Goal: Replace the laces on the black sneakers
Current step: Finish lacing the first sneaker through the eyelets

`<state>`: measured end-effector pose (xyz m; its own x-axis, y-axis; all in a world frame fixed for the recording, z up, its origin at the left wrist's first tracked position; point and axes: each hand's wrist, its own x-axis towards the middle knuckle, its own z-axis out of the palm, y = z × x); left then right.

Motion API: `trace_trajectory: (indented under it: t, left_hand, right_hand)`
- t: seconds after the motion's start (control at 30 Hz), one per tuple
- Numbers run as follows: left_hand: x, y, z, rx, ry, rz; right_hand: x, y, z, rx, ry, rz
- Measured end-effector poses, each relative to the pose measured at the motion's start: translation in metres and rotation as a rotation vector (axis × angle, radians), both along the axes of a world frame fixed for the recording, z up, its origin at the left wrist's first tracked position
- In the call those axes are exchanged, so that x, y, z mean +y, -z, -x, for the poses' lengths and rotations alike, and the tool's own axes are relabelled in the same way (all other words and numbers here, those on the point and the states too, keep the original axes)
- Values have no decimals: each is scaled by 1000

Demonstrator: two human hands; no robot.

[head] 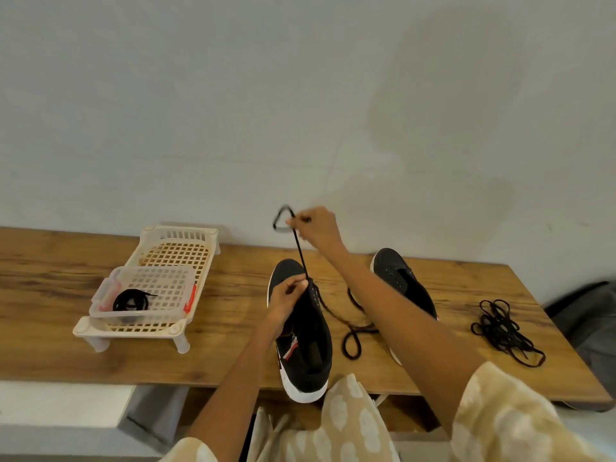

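A black sneaker with a white sole [305, 341] lies on the wooden table [216, 345], toe pointing away from me. My left hand [288, 295] rests on its front eyelets and pinches the black lace [300, 251] there. My right hand [316, 228] is raised above the toe and grips the same lace, pulled taut, with a small loop at its end. The lace's other part [353, 328] trails in loops on the table right of the shoe. A second black sneaker [403, 281] without a lace lies to the right, partly hidden by my right forearm.
A tangled pile of black laces [506, 328] lies at the table's right. A cream plastic basket rack [180, 248] stands at the left, bearing a clear box [150, 285] with a coiled black lace [131, 301]. A wall rises behind the table.
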<state>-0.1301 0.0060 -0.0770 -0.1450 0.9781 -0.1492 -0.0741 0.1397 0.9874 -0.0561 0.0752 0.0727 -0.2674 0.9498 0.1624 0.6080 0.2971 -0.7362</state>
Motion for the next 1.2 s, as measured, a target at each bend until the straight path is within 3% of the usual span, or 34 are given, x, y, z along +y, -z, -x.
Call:
trace_trajectory:
  t: [0.13, 0.27, 0.4, 0.53, 0.6, 0.63, 0.7, 0.83, 0.9, 1.03, 1.2]
  left_hand:
    - [-1, -1, 2, 43, 37, 5]
    - [1, -2, 2, 33, -11, 36]
    - [1, -2, 3, -78, -39, 111]
    - [-2, -10, 8, -440, -87, 79]
    - [-2, -13, 10, -518, -99, 74]
    - [-2, -14, 11, -471, -103, 77]
    - [1, -19, 9, -208, -101, 79]
    - [7, -39, 18, 668, 27, 38]
    - [5, -47, 22, 1005, 189, 130]
    - [-3, -56, 15, 1065, 334, 341]
    - [-3, -56, 5, 1134, 261, 341]
  right_hand:
    - [10, -49, 15, 314, 17, 17]
    - [13, -43, 9, 453, 95, 37]
    - [10, -11, -13, 424, 143, 88]
    - [7, 40, -44, 287, 273, 195]
    - [6, 66, -60, 222, 319, 271]
    - [3, 76, -66, 200, 321, 334]
    - [-3, 90, -74, 191, 304, 482]
    - [-11, 104, -80, 105, 279, 624]
    - [-14, 105, -77, 93, 304, 610]
    - [-20, 91, -67, 244, 372, 477]
    - [-23, 65, -69, 306, 343, 208]
